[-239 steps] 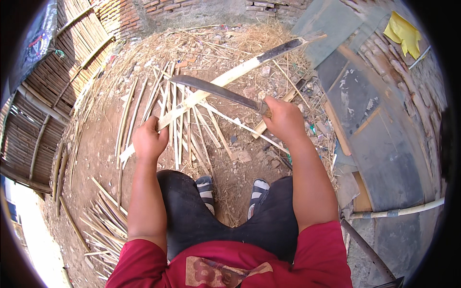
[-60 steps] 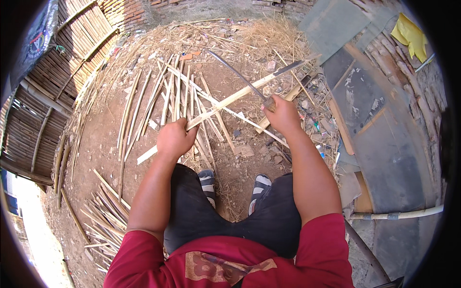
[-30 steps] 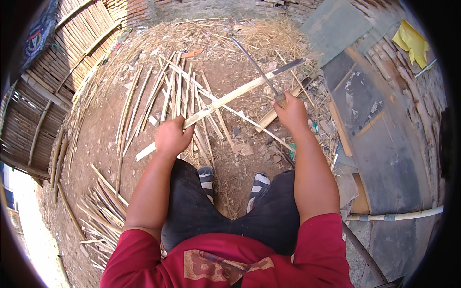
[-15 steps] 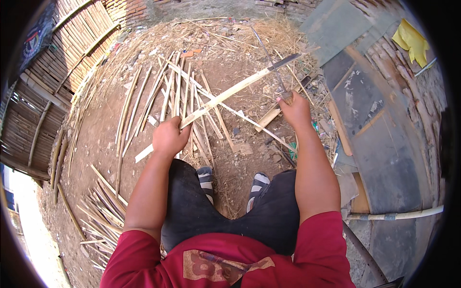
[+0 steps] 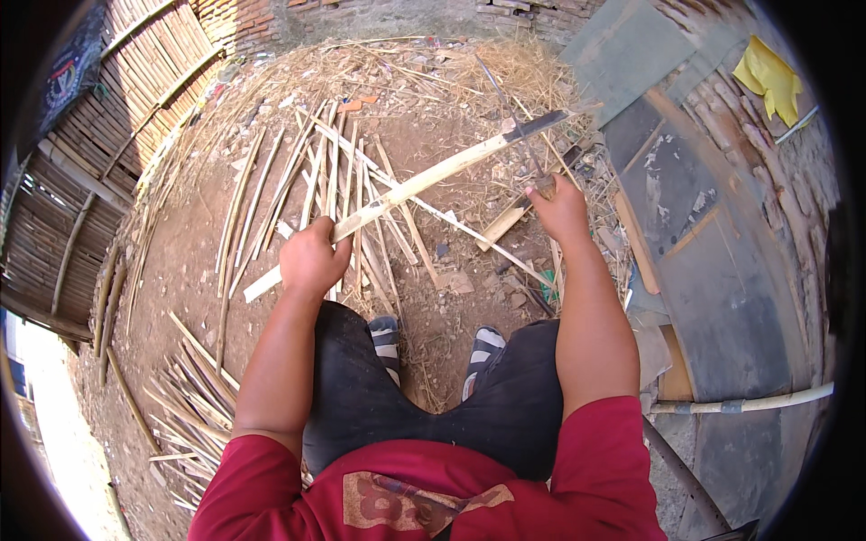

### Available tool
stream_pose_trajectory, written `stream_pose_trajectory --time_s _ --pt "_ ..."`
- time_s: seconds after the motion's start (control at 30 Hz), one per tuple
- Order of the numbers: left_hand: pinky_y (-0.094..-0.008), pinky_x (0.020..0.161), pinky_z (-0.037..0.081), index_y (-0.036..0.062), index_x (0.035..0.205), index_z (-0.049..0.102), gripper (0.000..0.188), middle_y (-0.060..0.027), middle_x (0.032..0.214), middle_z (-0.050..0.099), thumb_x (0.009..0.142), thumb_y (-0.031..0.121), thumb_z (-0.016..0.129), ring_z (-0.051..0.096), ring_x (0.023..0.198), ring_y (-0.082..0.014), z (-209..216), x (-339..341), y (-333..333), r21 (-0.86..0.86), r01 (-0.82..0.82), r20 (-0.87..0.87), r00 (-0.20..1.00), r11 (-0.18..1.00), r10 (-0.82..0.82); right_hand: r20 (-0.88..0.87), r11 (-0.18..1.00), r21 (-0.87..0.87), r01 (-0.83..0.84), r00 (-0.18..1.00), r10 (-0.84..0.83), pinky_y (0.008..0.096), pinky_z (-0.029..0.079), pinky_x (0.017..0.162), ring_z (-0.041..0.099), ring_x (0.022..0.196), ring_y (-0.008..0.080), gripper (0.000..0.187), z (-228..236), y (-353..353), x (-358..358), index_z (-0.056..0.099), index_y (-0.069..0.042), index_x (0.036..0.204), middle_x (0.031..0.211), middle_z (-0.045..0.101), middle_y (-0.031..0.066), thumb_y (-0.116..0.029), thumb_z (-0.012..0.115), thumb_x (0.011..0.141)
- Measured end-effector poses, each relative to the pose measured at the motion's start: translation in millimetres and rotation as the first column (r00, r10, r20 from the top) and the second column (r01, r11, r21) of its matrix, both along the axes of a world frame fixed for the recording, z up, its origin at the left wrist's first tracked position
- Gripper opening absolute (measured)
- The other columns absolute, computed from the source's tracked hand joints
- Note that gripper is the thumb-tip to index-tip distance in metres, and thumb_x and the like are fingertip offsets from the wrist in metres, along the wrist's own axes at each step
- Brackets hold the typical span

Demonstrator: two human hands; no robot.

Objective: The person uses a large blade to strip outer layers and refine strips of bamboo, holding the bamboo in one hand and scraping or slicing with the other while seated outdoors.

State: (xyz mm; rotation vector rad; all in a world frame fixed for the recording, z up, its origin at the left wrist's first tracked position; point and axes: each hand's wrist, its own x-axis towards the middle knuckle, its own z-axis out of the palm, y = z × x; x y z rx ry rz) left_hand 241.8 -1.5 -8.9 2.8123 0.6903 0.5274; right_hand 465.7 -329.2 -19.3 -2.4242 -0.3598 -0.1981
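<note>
A long pale split bamboo strip (image 5: 424, 183) slants across the space before me, its dark far end up to the right. My left hand (image 5: 314, 259) is closed around it near its lower end, which sticks out past the fist. My right hand (image 5: 561, 213) grips the short handle of a long, thin-bladed knife (image 5: 493, 83). The blade points up and away to the left and crosses the strip near its dark end. Whether the edge touches the strip I cannot tell.
Several split bamboo strips (image 5: 236, 207) lie on the dirt ahead, with another heap (image 5: 189, 406) at lower left. A short bamboo piece (image 5: 503, 224) rests near my right hand. Dark boards (image 5: 722, 279) line the right side, and a woven bamboo wall (image 5: 149, 68) stands left.
My left hand and the bamboo strip have shifted slightly left. My right hand has moved a little right and nearer with the knife.
</note>
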Motion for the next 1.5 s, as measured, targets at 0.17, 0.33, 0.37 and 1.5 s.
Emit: stream_pose_trajectory --time_s 0.17,0.33,0.37,1.5 --pt "-0.0523 0.073 0.055 0.0069 0.088 0.064 0.026 -0.0173 0.08 0.071 0.086 0.033 0.068 0.07 0.078 -0.0404 3.5 2.0 -3.4 0.006 -0.001 -0.03 1.0 1.0 0.001 0.033 0.917 -0.228 -0.328 0.939 0.344 0.0484 0.057 0.083 0.07 0.098 0.0412 0.035 26.2 34.8 -42.4 0.069 -0.008 0.114 0.1 0.074 0.0204 -0.027 0.079 0.086" --pt "-0.0525 0.073 0.054 0.0062 0.085 0.064 0.027 -0.0176 0.082 0.071 0.087 0.033 0.068 0.07 0.079 -0.0404 4.6 -1.9 -5.4 -0.012 0.037 0.027 0.999 0.999 -0.036 0.014 0.901 -0.219 -0.374 0.922 0.386 0.0489 0.056 0.078 0.07 0.091 0.0423 0.03 31.0 40.1 -43.4 0.069 -0.009 0.107 0.092 0.073 0.0195 -0.025 0.079 0.085" --pt "-0.0524 0.073 0.054 0.0062 0.085 0.064 0.027 -0.0178 0.082 0.071 0.087 0.033 0.068 0.07 0.079 -0.0402 4.7 -3.3 -3.9 -0.011 0.021 0.008 1.0 1.0 -0.021 -0.027 0.933 -0.148 -0.329 0.944 0.329 0.0487 0.056 0.078 0.07 0.092 0.0424 0.031 28.2 31.5 -33.0 0.07 -0.009 0.11 0.092 0.073 0.0201 -0.025 0.079 0.085" --pt "-0.0531 0.072 0.054 0.0065 0.087 0.063 0.026 -0.0186 0.078 0.071 0.086 0.031 0.07 0.069 0.076 -0.0421 -0.1 4.2 3.8 0.002 -0.031 0.062 0.998 1.0 0.031 0.048 0.982 -0.101 -0.161 0.985 0.166 0.0494 0.056 0.077 0.071 0.09 0.0405 0.032 17.4 2.1 -9.6 0.071 -0.008 0.11 0.091 0.073 0.02 -0.026 0.079 0.084"
